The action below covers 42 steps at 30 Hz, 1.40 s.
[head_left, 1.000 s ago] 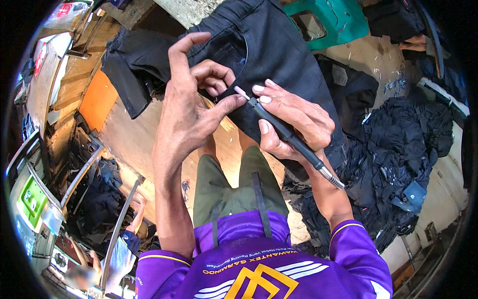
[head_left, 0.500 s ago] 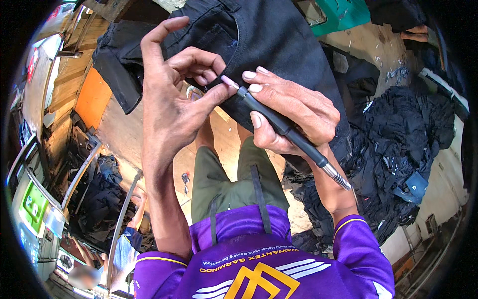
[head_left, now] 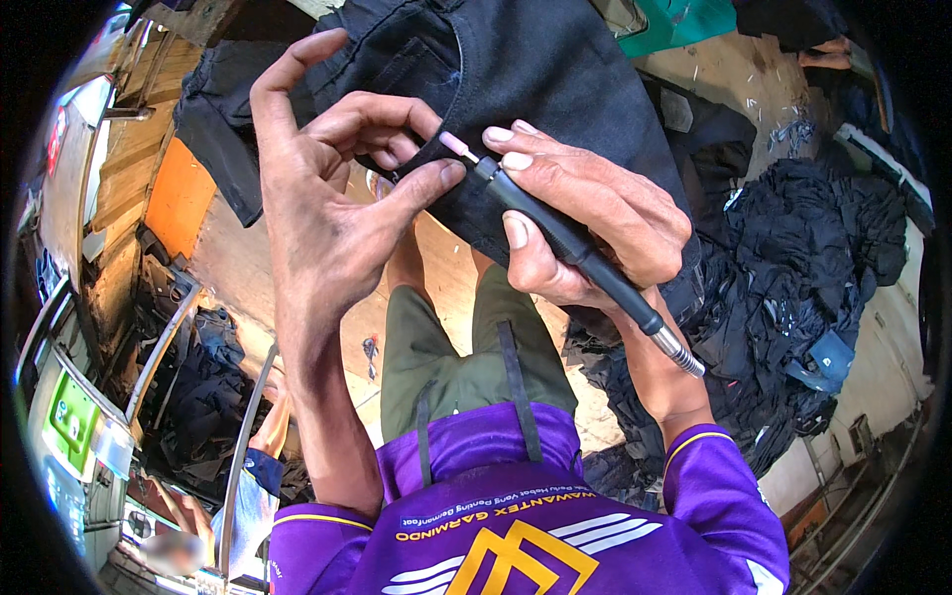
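Black denim trousers [head_left: 575,99] hang in front of me, with a pocket and a stitched curved edge showing near the top. My left hand [head_left: 332,203] holds a fold of that cloth between thumb and fingers, its index finger raised. Between the fingers of my right hand [head_left: 620,213] lies a black pen-shaped rotary grinder [head_left: 548,222], slanting down to a coiled metal end. Its small pink grinding tip [head_left: 454,144] is close to the cloth at my left fingertips. I cannot tell if the tip touches it.
A heap of dark garments [head_left: 813,258] lies at the right. Something green [head_left: 684,22] stands at the top right. An orange panel [head_left: 178,198] leans at the left, near curved metal bars [head_left: 164,347]. Another person's arm [head_left: 273,421] shows at the lower left.
My left hand has shifted a little to the left with the cloth. The grinder has moved slightly right at its body, and its tip now sits farther from my left thumb.
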Each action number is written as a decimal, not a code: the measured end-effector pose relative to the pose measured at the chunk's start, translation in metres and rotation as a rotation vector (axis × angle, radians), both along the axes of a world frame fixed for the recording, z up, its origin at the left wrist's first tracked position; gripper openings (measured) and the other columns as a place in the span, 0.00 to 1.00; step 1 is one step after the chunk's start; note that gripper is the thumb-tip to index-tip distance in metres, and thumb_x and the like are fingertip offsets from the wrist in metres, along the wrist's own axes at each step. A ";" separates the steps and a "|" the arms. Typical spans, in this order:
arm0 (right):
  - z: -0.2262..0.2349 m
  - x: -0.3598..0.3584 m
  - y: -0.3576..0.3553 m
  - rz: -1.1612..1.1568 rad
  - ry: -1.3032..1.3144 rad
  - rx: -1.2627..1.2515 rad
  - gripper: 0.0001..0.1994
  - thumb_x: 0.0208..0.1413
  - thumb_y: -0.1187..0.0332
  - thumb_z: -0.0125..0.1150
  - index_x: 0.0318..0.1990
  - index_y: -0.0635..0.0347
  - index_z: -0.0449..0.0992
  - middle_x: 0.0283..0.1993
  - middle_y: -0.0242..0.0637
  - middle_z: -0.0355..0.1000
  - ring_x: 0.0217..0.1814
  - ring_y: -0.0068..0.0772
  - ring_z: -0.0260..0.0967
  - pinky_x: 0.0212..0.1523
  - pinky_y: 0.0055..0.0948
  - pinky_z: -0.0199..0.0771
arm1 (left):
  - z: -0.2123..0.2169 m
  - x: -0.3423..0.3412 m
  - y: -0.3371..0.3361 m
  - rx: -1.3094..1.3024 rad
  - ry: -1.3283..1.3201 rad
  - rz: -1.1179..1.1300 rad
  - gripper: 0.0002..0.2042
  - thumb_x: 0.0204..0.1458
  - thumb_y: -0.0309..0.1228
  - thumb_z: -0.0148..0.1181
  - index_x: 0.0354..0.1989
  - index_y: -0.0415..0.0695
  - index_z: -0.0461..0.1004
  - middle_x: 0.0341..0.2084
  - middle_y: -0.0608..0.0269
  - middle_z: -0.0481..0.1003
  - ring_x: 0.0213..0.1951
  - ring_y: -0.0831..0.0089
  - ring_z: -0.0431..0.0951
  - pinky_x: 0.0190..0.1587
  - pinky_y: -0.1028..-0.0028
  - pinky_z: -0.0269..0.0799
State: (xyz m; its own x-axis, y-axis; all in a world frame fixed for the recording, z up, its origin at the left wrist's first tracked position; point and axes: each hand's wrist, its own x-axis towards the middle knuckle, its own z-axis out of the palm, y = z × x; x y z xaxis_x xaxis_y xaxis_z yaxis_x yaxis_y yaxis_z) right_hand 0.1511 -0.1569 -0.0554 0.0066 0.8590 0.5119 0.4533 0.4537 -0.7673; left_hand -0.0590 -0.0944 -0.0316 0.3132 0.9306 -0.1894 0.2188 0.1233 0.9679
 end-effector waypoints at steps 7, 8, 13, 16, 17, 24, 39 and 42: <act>-0.001 0.001 -0.001 -0.030 0.007 -0.014 0.16 0.41 0.76 0.75 0.42 0.66 0.88 0.41 0.48 0.88 0.47 0.47 0.90 0.53 0.41 0.93 | 0.000 -0.001 0.000 -0.020 0.011 0.004 0.53 0.47 0.18 0.83 0.78 0.37 0.50 0.46 0.50 0.85 0.45 0.74 0.82 0.53 0.76 0.75; -0.002 0.001 -0.001 -0.036 0.009 -0.015 0.16 0.41 0.76 0.75 0.42 0.66 0.88 0.41 0.48 0.88 0.47 0.47 0.90 0.53 0.41 0.93 | 0.000 -0.001 -0.001 -0.029 0.005 0.010 0.53 0.47 0.18 0.84 0.78 0.37 0.50 0.46 0.50 0.85 0.45 0.74 0.82 0.53 0.76 0.75; -0.002 0.002 -0.001 -0.059 -0.002 -0.025 0.16 0.42 0.75 0.75 0.43 0.66 0.89 0.40 0.48 0.88 0.46 0.48 0.91 0.50 0.39 0.93 | -0.002 -0.001 -0.002 -0.021 -0.003 0.011 0.53 0.47 0.17 0.84 0.78 0.37 0.50 0.48 0.49 0.86 0.45 0.74 0.81 0.54 0.75 0.74; 0.000 0.002 0.000 -0.067 0.000 -0.039 0.16 0.43 0.75 0.75 0.43 0.66 0.89 0.40 0.49 0.88 0.45 0.48 0.91 0.49 0.39 0.93 | -0.003 0.000 -0.004 -0.019 -0.028 0.024 0.53 0.47 0.17 0.83 0.78 0.38 0.50 0.49 0.48 0.85 0.45 0.75 0.80 0.54 0.76 0.74; 0.001 0.002 0.000 -0.071 0.004 -0.040 0.16 0.43 0.74 0.75 0.43 0.66 0.88 0.40 0.50 0.88 0.45 0.48 0.91 0.49 0.39 0.94 | -0.004 0.000 -0.004 -0.022 -0.037 0.029 0.52 0.48 0.16 0.83 0.78 0.38 0.50 0.49 0.48 0.85 0.45 0.75 0.79 0.54 0.76 0.74; 0.009 0.007 -0.003 -0.009 -0.040 -0.101 0.15 0.56 0.76 0.70 0.50 0.70 0.82 0.46 0.57 0.87 0.51 0.51 0.89 0.56 0.44 0.91 | -0.004 0.002 -0.006 -0.036 -0.030 0.048 0.52 0.48 0.16 0.82 0.78 0.39 0.51 0.50 0.48 0.85 0.44 0.76 0.78 0.54 0.76 0.73; 0.016 0.008 -0.004 -0.055 -0.049 -0.201 0.16 0.60 0.74 0.71 0.54 0.66 0.80 0.48 0.56 0.87 0.51 0.49 0.89 0.53 0.41 0.91 | -0.007 0.003 -0.008 -0.019 -0.064 0.055 0.52 0.49 0.17 0.81 0.79 0.39 0.51 0.53 0.47 0.85 0.43 0.77 0.76 0.53 0.77 0.72; 0.018 0.008 -0.004 -0.063 -0.053 -0.213 0.16 0.60 0.74 0.71 0.55 0.65 0.80 0.48 0.55 0.87 0.50 0.48 0.89 0.52 0.40 0.91 | -0.008 0.002 -0.007 -0.010 -0.065 0.037 0.51 0.50 0.17 0.80 0.79 0.40 0.50 0.54 0.46 0.85 0.42 0.78 0.76 0.52 0.77 0.71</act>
State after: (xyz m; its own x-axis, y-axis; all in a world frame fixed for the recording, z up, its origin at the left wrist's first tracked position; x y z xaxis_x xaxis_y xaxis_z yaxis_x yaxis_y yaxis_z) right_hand 0.1593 -0.1606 -0.0379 0.0410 0.9464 0.3202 0.5180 0.2539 -0.8168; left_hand -0.0569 -0.1017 -0.0397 0.2903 0.9401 -0.1787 0.1502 0.1397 0.9787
